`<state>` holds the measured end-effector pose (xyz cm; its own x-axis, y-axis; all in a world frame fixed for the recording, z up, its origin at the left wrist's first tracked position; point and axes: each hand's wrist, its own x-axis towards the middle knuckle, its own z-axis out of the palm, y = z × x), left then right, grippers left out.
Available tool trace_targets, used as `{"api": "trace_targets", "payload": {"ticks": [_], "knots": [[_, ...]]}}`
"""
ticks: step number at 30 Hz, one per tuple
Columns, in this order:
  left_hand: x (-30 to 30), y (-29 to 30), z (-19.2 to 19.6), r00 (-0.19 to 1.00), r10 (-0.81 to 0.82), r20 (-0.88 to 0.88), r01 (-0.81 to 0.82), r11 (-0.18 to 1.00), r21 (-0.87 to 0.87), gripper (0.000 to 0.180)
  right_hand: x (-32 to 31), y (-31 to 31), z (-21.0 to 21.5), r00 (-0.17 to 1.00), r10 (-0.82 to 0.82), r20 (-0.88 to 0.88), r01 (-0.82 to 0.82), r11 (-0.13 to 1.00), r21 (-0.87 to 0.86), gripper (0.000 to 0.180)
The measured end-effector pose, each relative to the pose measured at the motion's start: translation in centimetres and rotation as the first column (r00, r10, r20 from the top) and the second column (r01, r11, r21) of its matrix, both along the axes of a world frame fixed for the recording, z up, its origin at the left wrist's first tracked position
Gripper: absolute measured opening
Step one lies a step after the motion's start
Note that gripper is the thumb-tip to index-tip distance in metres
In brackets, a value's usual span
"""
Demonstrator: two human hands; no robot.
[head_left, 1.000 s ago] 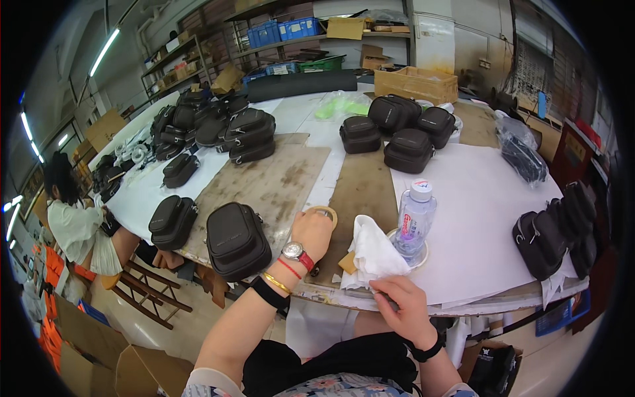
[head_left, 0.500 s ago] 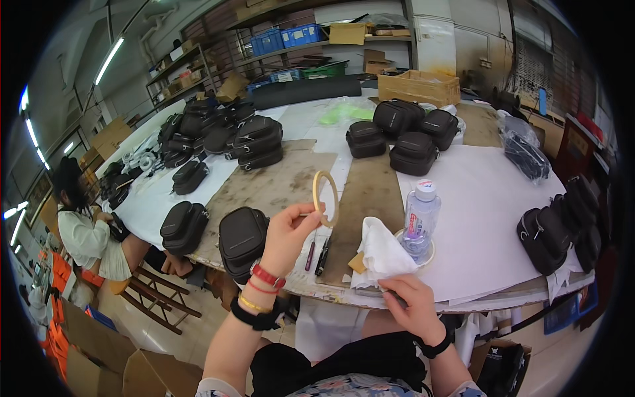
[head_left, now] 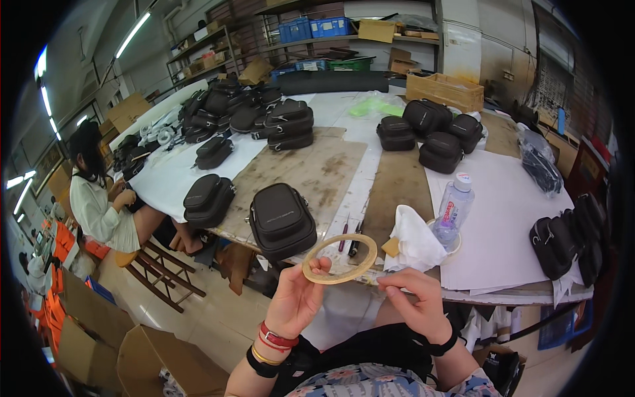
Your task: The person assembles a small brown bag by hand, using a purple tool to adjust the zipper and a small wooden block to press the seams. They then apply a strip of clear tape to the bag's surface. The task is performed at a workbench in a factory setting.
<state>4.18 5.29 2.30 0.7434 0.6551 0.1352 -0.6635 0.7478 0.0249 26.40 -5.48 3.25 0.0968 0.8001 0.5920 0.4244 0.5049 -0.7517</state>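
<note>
Low in front of the table edge, my left hand (head_left: 296,303) pinches a narrow yellowish tape roll (head_left: 362,266), its ring tilted nearly flat. My right hand (head_left: 421,309) is raised to the right of the roll, thumb and fingertips drawn together; whatever is between them is too small to make out. Just beyond that hand lies a crumpled white sheet (head_left: 418,239) with a small tan block (head_left: 391,247) against it. A black boxy zip bag (head_left: 283,221) stands on the table beyond my left hand. A dark pen-like tool (head_left: 356,242) lies behind the roll.
A clear plastic bottle (head_left: 454,212) stands behind the white sheet. More black bags (head_left: 440,152) are grouped at the far right, the right edge and the back left. A wooden box (head_left: 444,91) is at the back. To the left a person (head_left: 99,198) sits on a stool.
My left hand has come down toward me, turning the tape roll from upright to nearly flat. My right hand has moved off the white sheet. The view has shifted slightly.
</note>
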Motion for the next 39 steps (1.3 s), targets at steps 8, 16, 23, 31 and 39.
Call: {"api": "trace_targets", "payload": {"ticks": [8, 16, 23, 31, 39], "knots": [[-1.4, -1.4, -1.7, 0.976, 0.206, -0.074, -0.202, 0.977, 0.064, 0.028, -4.6, 1.3, 1.4, 0.995, -0.090, 0.034, 0.080, 0.973, 0.216, 0.028], [-3.9, -1.3, -2.6, 0.829, 0.333, -0.449, -0.051, 0.845, 0.532, 0.021, -4.7, 3.9, 2.2, 0.871, -0.267, 0.412, 0.078, 0.903, 0.423, 0.031], [-4.0, -2.2, 1.3, 0.214, 0.977, 0.022, 0.314, -0.090, 0.945, 0.025, -3.5, 4.1, 1.5, 0.926, 0.060, 0.374, -0.141, 0.971, 0.193, 0.024], [-4.2, -2.6, -0.3, 0.393, 0.919, -0.015, 0.264, -0.097, 0.959, 0.019, -4.4, 3.5, 2.5, 0.948, 0.071, 0.310, -0.140, 0.968, 0.208, 0.033], [-3.8, -3.1, -0.1, 0.351, 0.933, 0.083, 0.315, -0.201, 0.928, 0.013, -3.7, 3.5, 2.1, 0.900, -0.065, 0.431, -0.113, 0.920, 0.375, 0.031]]}}
